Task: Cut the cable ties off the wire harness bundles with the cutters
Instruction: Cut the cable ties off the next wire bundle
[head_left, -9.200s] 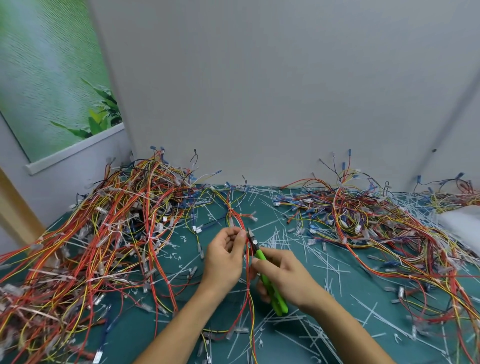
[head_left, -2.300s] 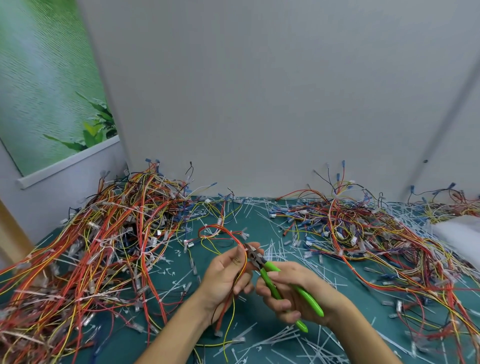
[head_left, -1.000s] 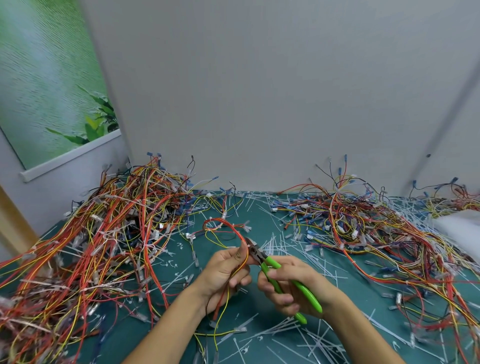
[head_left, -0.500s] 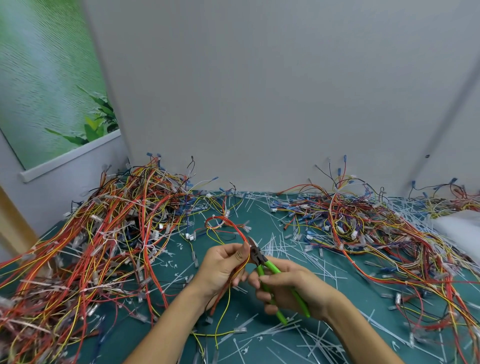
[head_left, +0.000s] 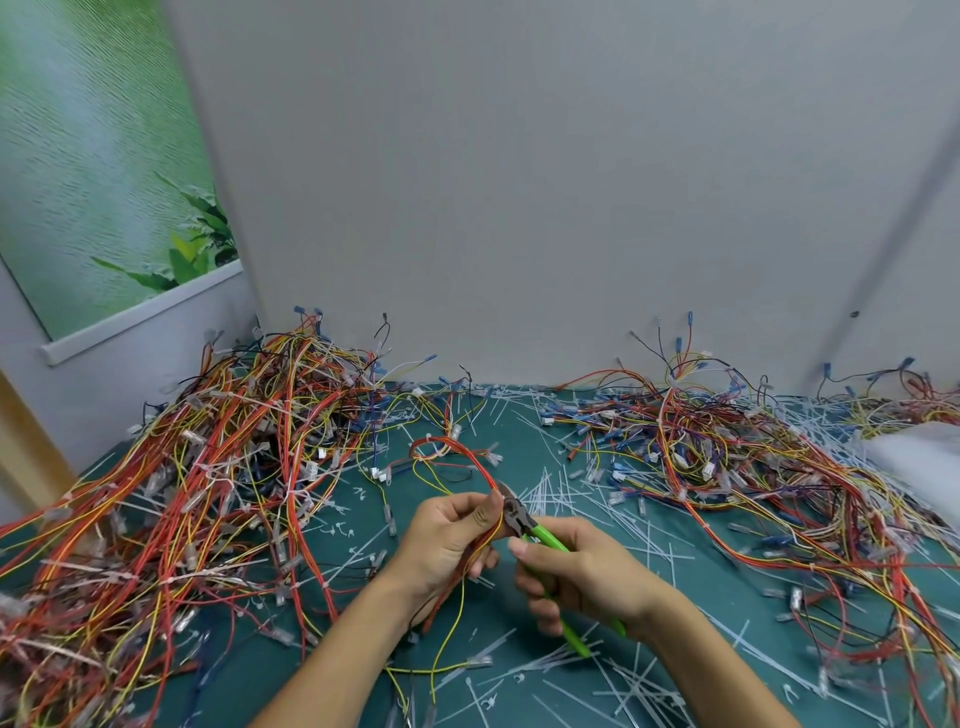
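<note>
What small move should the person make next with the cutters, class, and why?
Probably squeeze the handles to snip. The right hand grips the green cutters, whose tip sits against the wire bundle pinched in the left hand, beside its thumb. The tie itself is too small to see.

Squeezing green handles of cutters (head_left: 541, 535) together in right hand (head_left: 587, 577); bringing blades onto wire harness bundle (head_left: 470, 457) pinched by left hand (head_left: 447, 540).
</note>
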